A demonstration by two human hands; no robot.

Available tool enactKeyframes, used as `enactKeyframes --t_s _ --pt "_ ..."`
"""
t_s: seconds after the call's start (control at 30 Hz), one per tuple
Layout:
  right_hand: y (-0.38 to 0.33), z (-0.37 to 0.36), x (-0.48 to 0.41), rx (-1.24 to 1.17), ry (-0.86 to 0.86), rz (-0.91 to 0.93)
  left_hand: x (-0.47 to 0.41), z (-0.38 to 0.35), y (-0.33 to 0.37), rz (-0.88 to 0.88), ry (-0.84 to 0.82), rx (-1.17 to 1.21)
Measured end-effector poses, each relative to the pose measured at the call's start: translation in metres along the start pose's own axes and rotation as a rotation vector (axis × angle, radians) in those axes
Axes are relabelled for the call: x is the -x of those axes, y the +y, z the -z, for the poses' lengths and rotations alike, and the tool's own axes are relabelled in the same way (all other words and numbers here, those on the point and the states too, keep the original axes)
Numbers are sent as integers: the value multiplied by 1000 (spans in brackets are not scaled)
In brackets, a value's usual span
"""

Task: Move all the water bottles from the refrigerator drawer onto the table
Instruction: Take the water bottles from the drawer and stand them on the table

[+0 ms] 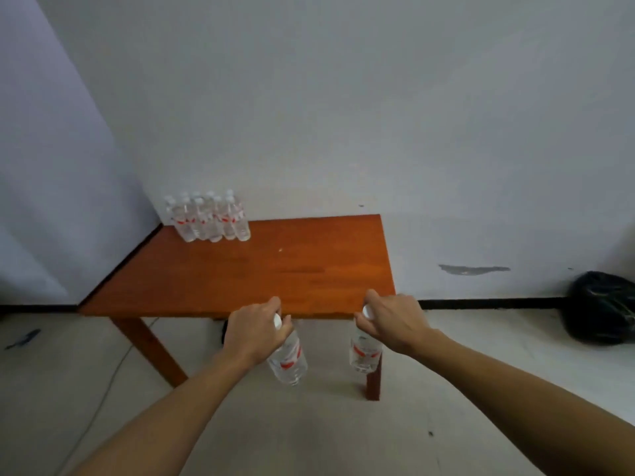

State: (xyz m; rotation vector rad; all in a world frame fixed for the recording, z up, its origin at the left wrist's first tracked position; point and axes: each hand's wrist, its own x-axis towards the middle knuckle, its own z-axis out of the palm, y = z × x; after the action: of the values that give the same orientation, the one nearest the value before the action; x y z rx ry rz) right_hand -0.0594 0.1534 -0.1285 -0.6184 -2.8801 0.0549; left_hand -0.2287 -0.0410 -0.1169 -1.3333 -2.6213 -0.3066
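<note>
Left hand (pixel 256 329) and right hand (pixel 391 322) each pinch 1 full water bottle by the capped neck: left bottle (pixel 288 355), right bottle (pixel 365 352), hanging below the table (pixel 275 269) edge; probably heavy, slippery, rigid enough. Far corner: clustered bottles (pixel 208 218). Approach unobstructed.
</note>
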Motion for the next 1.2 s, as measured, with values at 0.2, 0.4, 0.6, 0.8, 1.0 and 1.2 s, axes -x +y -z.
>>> enactKeyframes --t_s 0.2,0.4,0.6,0.8,1.0,1.2 --pt "-47 -37 -118 13 -31 122 -39 -10 -101 161 -18 51" --pt "-101 -83 -232 31 -64 112 -105 -32 -207 136 -69 -26" --pt "-145 -96 -335 -22 -108 -8 -189 -26 -298 96 -32 23" --pt "-155 -107 -429 -45 -25 -52 -271 -43 -358 113 24 81" --pt "-144 -147 -525 -52 -15 -98 -349 -83 -410 127 -11 103" --pt "-134 -190 -634 -112 -22 -198 -432 -121 -453 76 -106 117"
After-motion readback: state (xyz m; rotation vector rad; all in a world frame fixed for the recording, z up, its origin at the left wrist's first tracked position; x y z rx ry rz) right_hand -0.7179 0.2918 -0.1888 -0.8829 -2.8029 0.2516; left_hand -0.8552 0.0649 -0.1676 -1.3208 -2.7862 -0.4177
